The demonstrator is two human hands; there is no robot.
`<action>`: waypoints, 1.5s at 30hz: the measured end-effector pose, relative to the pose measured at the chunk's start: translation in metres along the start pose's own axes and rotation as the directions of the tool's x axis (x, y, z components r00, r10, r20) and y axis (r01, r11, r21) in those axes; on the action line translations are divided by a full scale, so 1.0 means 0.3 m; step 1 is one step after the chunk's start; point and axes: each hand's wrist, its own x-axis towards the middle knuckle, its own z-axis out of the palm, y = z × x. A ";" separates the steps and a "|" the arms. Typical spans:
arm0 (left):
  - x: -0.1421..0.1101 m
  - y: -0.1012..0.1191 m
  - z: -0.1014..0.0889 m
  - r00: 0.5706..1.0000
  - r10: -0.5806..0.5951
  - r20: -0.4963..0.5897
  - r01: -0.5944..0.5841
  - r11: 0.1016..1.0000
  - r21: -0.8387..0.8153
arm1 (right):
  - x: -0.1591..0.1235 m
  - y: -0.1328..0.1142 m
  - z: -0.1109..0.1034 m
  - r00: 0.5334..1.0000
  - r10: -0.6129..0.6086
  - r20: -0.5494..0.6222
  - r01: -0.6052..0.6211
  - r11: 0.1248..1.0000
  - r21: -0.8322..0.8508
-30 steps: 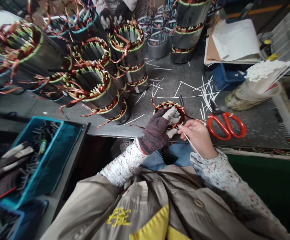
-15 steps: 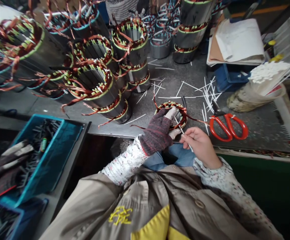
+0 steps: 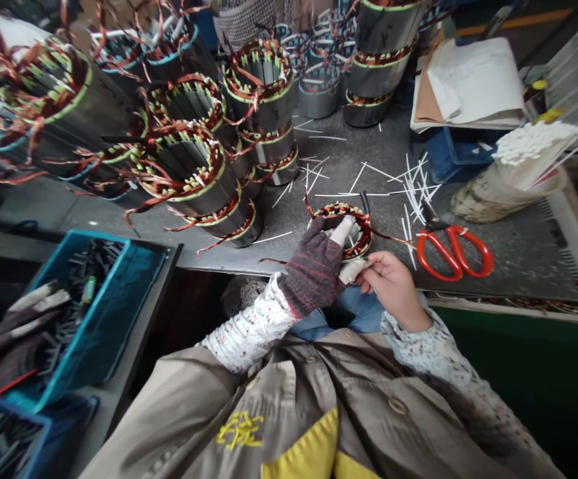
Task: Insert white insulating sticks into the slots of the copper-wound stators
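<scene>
My left hand (image 3: 316, 266), in a dark knitted glove with white-wrapped thumb and finger, grips the near left rim of a motor stator (image 3: 363, 243). The wrapped finger reaches into the bore, and the thumb lies outside the near rim. The stator has copper windings, yellow-green slot liners and loose copper leads. My bare right hand (image 3: 392, 285) is pinched closed at the tip of the left thumb, just in front of the stator. What its fingertips hold is hidden. Red-handled scissors (image 3: 455, 253) lie to the right of the stator.
Several wound stators (image 3: 183, 166) stand stacked at the back left. Cut white strips (image 3: 418, 186) are scattered behind the stator. A cup of white sticks (image 3: 508, 189) and papers (image 3: 473, 80) over a blue bin (image 3: 461, 156) are at the right. A teal tray (image 3: 119, 319) sits at the left.
My right hand has moved slightly left and up to the left thumb. The white strip that stuck out of its fingers no longer shows there. My left hand stays on the stator.
</scene>
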 end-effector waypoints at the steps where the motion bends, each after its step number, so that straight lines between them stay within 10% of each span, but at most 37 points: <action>1: 0.002 -0.001 0.002 1.000 0.001 0.003 -0.001 1.000 -0.020 | 0.001 -0.001 0.000 1.000 -0.009 0.006 0.010 1.000 -0.001; 8: -0.009 -0.015 0.044 0.976 -0.216 -0.026 0.176 0.855 -0.487 | -0.051 -0.046 -0.029 0.988 -0.148 0.036 0.147 0.988 0.050; 15: 0.014 -0.023 0.015 0.992 -0.082 -0.092 0.038 0.912 -0.408 | -0.080 -0.088 -0.039 0.920 -0.391 -0.005 0.370 0.874 -0.316; 30: 0.009 -0.056 0.002 0.993 0.083 0.082 -0.064 0.975 -0.211 | -0.024 -0.144 -0.025 0.942 -0.328 0.074 0.313 0.770 -0.556; 40: 0.010 -0.012 -0.009 1.000 0.003 -0.026 -0.005 0.997 -0.082 | -0.085 -0.225 -0.081 0.939 -0.325 0.112 0.334 0.940 -0.070; 45: 0.003 -0.027 0.001 0.994 0.098 -0.038 -0.100 0.993 -0.068 | -0.104 -0.212 -0.071 0.969 -0.186 0.165 0.160 0.974 0.159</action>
